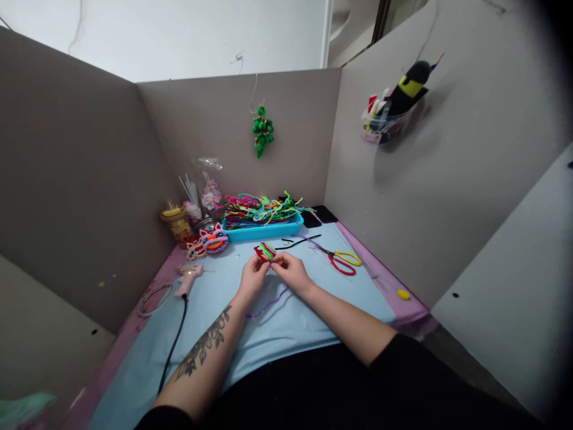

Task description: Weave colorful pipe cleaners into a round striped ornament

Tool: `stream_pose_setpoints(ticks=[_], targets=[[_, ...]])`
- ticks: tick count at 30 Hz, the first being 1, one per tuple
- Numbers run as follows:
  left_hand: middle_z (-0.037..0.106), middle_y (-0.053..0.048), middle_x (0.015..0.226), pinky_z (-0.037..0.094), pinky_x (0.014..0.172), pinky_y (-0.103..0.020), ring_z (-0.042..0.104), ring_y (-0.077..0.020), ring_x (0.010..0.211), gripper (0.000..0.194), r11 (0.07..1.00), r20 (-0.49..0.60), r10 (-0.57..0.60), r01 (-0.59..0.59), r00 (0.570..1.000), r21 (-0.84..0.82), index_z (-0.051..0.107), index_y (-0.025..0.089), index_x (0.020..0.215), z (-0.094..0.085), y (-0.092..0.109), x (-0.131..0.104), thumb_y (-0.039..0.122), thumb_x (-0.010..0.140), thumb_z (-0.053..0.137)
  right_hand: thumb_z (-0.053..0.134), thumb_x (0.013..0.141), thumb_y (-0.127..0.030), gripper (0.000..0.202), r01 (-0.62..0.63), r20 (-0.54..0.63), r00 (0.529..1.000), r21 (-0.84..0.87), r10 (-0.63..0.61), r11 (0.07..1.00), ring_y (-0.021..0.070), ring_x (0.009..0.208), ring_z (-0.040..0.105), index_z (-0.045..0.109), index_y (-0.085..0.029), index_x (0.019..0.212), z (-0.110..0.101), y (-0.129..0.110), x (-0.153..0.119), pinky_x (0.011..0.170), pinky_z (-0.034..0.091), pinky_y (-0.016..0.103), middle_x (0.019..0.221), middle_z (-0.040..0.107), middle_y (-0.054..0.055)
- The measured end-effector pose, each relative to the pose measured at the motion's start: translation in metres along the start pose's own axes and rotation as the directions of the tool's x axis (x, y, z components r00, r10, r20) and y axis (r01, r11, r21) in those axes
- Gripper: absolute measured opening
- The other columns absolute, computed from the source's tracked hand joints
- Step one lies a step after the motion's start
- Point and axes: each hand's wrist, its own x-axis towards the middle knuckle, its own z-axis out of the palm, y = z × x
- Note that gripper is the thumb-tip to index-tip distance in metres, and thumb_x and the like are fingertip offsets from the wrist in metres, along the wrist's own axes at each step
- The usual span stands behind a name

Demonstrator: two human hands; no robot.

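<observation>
Both my hands meet above the middle of the blue cloth [215, 319]. My left hand [254, 273] is closed in a pinch on a small multicoloured piece [267, 249] with red, green and pink strands. Close against it, my right hand [290, 270] has its fingers pinched at the lower right edge of the same piece. A purple strand [271, 304] curves below the hands over the cloth. The fingertips are small in view, so their exact grip is hard to make out.
Behind the hands lies a blue tray [264, 232] of colourful fuzzy stems. Scissors [342, 260] with red and yellow handles are at the right. A pink glue gun [190, 279], its cord and crocheted-looking faces [213, 239] are at the left. Grey partitions [295, 131] surround the table.
</observation>
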Motion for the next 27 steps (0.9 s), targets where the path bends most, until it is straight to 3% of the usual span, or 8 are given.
stream_pose_setpoints(ticks=[6, 15, 27], targets=[[0.064, -0.003, 0.077, 0.045, 0.075, -0.028, 0.059, -0.0158, 0.075, 0.013, 0.996, 0.004, 0.042, -0.043, 0.999, 0.083, 0.059, 0.015, 0.078, 0.0019, 0.0019, -0.0016, 0.023, 0.068, 0.063, 0.052, 0.077, -0.026, 0.012, 0.089, -0.025, 0.995, -0.178, -0.095, 0.98, 0.0128, 0.058, 0.055, 0.06, -0.019, 0.072, -0.0039, -0.0046, -0.0028, 0.06, 0.043, 0.024, 0.064, 0.06, -0.002], [0.065, -0.006, 0.088, 0.046, 0.076, -0.028, 0.06, -0.0176, 0.082, 0.025, 0.995, 0.05, 0.059, -0.063, 0.997, 0.084, 0.058, 0.014, 0.09, 0.0027, -0.0005, -0.0028, 0.028, 0.07, 0.064, 0.052, 0.08, -0.025, 0.013, 0.156, -0.034, 0.983, -0.367, -0.18, 0.917, 0.0137, 0.062, 0.055, 0.057, -0.02, 0.069, -0.0073, -0.0059, -0.0034, 0.063, 0.041, 0.024, 0.064, 0.06, -0.001], [0.062, -0.003, 0.079, 0.044, 0.066, -0.025, 0.055, -0.0138, 0.069, 0.018, 0.935, 0.009, 0.162, -0.156, 0.987, 0.319, 0.059, 0.014, 0.09, 0.001, -0.0013, -0.0067, 0.028, 0.078, 0.058, 0.05, 0.08, -0.026, 0.014, 0.151, -0.035, 0.983, -0.418, -0.183, 0.896, 0.0127, 0.062, 0.054, 0.056, -0.02, 0.069, -0.0057, -0.0039, -0.0032, 0.061, 0.038, 0.021, 0.064, 0.059, -0.001]])
